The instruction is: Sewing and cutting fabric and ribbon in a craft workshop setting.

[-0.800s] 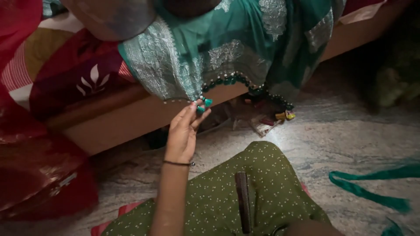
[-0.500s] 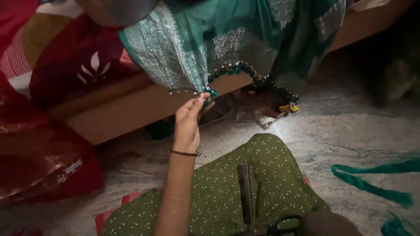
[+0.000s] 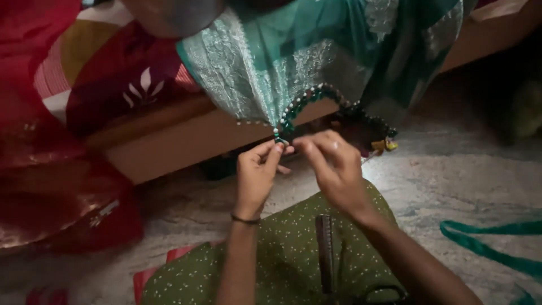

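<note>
Hanging off the wooden bed edge (image 3: 186,144), the teal embroidered cloth (image 3: 293,62) ends in a beaded border (image 3: 307,99) whose lowest tip sits just below that edge. The left hand (image 3: 255,178) pinches this tip between thumb and forefinger. The right hand (image 3: 336,169), just beside it, has its fingertips pressed together at the same tip. A comb (image 3: 325,248) lies on the green dotted lap (image 3: 282,265), below both hands.

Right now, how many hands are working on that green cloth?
2. The left hand pinches the beaded edge of the green cloth; the right hand meets it just beside.
</note>
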